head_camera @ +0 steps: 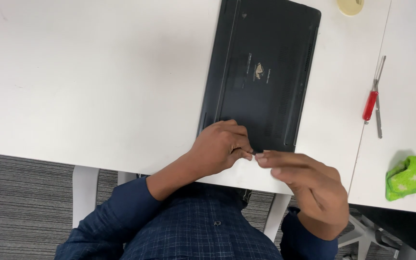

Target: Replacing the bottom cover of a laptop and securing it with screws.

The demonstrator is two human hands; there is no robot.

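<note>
The fingertips of both hands meet at the near edge of a dark laptop (pixel 261 72) that lies bottom-up on a white table (pixel 97 77). The left hand (pixel 220 147) rests curled on the laptop's near corner, thumb and forefinger pinched together on something small and pale at the edge; what it is cannot be told. The right hand (pixel 309 185) comes in from the near right, its fingers extended and held close together, the tips just touching the same spot. It looks blurred, and whether it grips anything cannot be told.

The laptop runs from the near table edge away to the far side, slightly tilted. Its underside is a flat black panel with a long raised strip along the left side, rows of vent slots along the right side and near end, and a small pale label with a little emblem close to the middle.

To the right of the laptop, across a seam between table tops, lies a screwdriver with a red handle (pixel 370 103) and a thin metal shaft, with a second slim metal tool just beside it. Near the right edge sits a crumpled green cloth with pale stars (pixel 412 177). At the far edge, a round cream-coloured object (pixel 350 6) is cut off by the frame.

Both forearms wear dark blue sleeves over a blue checked shirt.
</note>
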